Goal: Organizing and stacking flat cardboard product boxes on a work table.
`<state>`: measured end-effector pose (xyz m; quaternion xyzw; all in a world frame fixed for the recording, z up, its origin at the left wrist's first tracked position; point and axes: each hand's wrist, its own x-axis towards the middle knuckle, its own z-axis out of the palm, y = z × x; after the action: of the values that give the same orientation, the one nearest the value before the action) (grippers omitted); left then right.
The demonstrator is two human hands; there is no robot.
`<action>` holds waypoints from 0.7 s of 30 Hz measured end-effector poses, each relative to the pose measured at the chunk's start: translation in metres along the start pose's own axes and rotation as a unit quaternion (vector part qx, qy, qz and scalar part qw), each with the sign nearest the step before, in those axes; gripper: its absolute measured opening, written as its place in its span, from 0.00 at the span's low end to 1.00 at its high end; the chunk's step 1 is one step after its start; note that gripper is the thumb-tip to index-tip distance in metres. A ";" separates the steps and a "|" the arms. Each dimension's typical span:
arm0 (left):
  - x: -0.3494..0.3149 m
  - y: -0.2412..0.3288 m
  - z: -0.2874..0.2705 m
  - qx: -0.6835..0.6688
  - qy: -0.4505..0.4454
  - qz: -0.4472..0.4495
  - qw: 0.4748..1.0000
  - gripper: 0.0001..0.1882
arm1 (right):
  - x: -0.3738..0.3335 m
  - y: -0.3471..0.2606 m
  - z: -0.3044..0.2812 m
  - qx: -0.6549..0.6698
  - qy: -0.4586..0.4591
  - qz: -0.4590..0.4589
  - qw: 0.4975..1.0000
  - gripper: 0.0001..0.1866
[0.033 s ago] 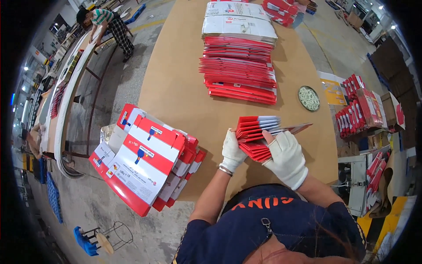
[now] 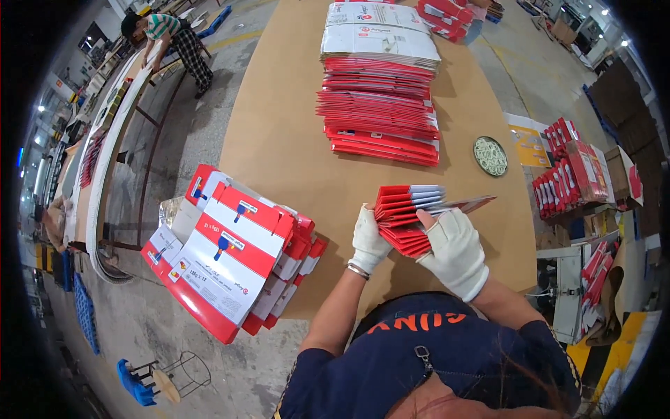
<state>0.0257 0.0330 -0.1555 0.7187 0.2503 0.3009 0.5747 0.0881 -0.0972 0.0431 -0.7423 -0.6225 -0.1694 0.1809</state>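
Observation:
Between my white-gloved hands is a bundle of folded red-and-white cartons (image 2: 403, 218), held over the near part of the table. My left hand (image 2: 370, 237) is closed around the bundle's left side. My right hand (image 2: 453, 250) grips its right side, with the bare thumb tip lying across the carton edges. The cartons fan apart a little at the top. To the left, a pile of flat printed cartons (image 2: 230, 255) in red and white overhangs the table edge. Farther up the table lies a long row of stacked folded cartons (image 2: 380, 105).
A round dish of pale rubber bands (image 2: 490, 156) sits on the brown table (image 2: 279, 119) to the right. More red cartons (image 2: 558, 185) are stacked beyond the table's right side. At upper left, a person (image 2: 164, 35) leans over a long bench. A stool (image 2: 166, 384) stands at lower left.

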 end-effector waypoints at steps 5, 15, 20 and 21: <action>-0.002 0.000 0.002 0.073 -0.009 0.052 0.996 0.27 | -0.002 0.004 0.002 0.025 -0.003 0.020 0.999 0.26; 0.000 0.010 -0.004 0.057 0.000 0.054 0.997 0.27 | 0.010 0.011 0.004 0.044 -0.041 0.009 0.998 0.26; 0.001 0.029 -0.010 0.123 0.010 0.077 0.989 0.28 | 0.015 0.011 0.005 0.053 -0.026 0.002 0.998 0.26; 0.001 0.028 -0.009 0.123 0.010 0.080 0.989 0.28 | 0.016 0.012 0.005 0.066 -0.013 0.000 0.998 0.26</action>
<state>0.0201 0.0343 -0.1269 0.7990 0.2323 0.3199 0.4532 0.1030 -0.0833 0.0453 -0.7310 -0.6343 -0.1183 0.2218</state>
